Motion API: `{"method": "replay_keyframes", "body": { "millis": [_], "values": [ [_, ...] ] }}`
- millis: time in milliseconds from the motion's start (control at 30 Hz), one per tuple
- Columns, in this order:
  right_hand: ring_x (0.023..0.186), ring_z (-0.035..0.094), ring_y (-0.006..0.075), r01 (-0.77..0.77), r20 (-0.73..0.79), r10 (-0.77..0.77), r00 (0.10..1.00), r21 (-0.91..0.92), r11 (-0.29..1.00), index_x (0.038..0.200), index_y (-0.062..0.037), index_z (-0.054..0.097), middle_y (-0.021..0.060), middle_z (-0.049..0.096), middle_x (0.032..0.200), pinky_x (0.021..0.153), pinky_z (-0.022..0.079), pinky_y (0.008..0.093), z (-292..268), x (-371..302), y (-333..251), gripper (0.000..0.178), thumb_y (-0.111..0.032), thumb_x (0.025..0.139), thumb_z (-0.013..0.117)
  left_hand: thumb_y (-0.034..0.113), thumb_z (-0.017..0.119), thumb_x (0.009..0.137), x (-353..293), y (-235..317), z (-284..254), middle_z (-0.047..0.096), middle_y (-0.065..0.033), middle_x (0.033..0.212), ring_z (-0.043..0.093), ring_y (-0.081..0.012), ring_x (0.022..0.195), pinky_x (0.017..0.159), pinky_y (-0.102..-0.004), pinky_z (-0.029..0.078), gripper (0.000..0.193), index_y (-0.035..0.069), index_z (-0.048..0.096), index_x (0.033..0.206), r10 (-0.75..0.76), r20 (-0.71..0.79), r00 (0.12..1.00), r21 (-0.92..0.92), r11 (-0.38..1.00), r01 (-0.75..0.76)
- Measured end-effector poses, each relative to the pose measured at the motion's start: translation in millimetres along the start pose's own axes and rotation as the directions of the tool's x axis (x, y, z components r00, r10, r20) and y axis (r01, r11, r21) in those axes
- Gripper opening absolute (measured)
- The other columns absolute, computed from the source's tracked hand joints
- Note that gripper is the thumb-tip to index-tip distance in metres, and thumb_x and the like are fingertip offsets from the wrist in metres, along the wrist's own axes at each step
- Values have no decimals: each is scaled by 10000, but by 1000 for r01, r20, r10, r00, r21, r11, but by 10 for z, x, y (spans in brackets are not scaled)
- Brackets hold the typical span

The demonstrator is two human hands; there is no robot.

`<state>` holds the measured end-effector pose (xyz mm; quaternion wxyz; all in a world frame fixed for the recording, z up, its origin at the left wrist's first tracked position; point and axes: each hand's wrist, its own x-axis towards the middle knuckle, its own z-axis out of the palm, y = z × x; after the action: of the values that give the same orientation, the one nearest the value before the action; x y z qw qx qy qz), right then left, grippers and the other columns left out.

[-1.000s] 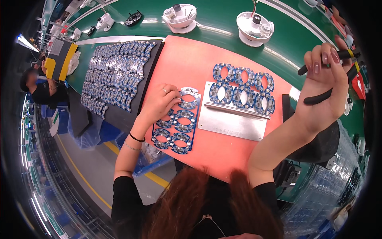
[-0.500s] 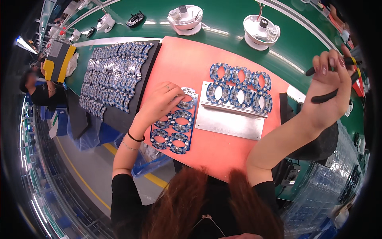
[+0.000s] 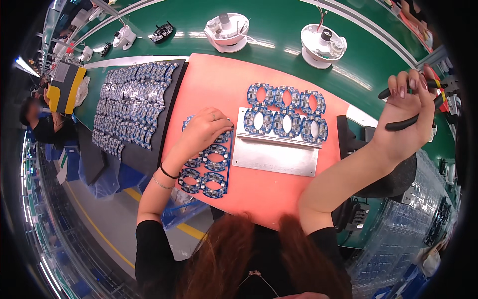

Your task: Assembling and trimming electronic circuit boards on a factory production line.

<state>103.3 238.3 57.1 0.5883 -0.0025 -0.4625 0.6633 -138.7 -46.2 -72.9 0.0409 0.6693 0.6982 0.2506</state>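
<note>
My left hand (image 3: 206, 130) lies over the far end of a blue circuit board panel (image 3: 215, 157) made of several boards with oval cut-outs. Its fingers curl over the panel's right edge and grip it; the thumb is hidden. Raised at the right, my right hand (image 3: 409, 113) is closed loosely round a pair of hand cutters (image 3: 402, 123) with black and yellow handles; their jaws point away to the right. Between my hands, a second circuit board panel (image 3: 286, 96) rests with its near row on a silver metal fixture (image 3: 276, 158).
A pink mat (image 3: 209, 74) covers the work surface. To its left, a black tray (image 3: 172, 107) carries rows of separated boards (image 3: 132, 97). White round housings (image 3: 226, 35) stand on the green bench (image 3: 279, 30) beyond. Another person (image 3: 47, 122) is at the far left.
My left hand has shifted right across the panel, and its fingers now reach the right edge. The whole view has moved slightly. My right hand still holds the cutters up.
</note>
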Motion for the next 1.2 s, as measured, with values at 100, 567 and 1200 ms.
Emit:
{"method": "replay_keyframes", "body": {
  "millis": [100, 567, 1200],
  "values": [
    [761, 417, 151, -3, -10, 3, 1000, -4, 1000, 1270, 52, 495, 71, 479, 897, 703, 335, 312, 4, -2, 0, 373, -97, 928, 526, 36, 700, 787, -30, 45, 25, 673, -79, 897, 653, -279, 913, 808, -393, 533, 136, 26, 710, 922, 26, -28, 999, 79, 997, -24],
    [765, 380, 158, -61, 53, 59, 997, 31, 998, 1213, 52, 460, 70, 446, 888, 709, 320, 307, 72, -4, 6, 322, -58, 923, 546, -10, 661, 853, -187, 51, -336, 701, -145, 930, 680, -332, 887, 786, -398, 543, 136, -3, 669, 989, -122, -131, 984, -98, 989, 110],
    [926, 622, 190, 327, -21, -385, 923, -488, 809, 1058, 55, 651, 101, 652, 889, 776, 465, 308, 465, 807, 27, 239, -54, 849, 692, -36, 526, 937, -789, 1336, -1600, 701, -179, 1063, 678, -287, 988, 863, -336, 506, 175, -53, 675, 1028, -456, -385, 803, 128, 835, 535]
  ]
}}
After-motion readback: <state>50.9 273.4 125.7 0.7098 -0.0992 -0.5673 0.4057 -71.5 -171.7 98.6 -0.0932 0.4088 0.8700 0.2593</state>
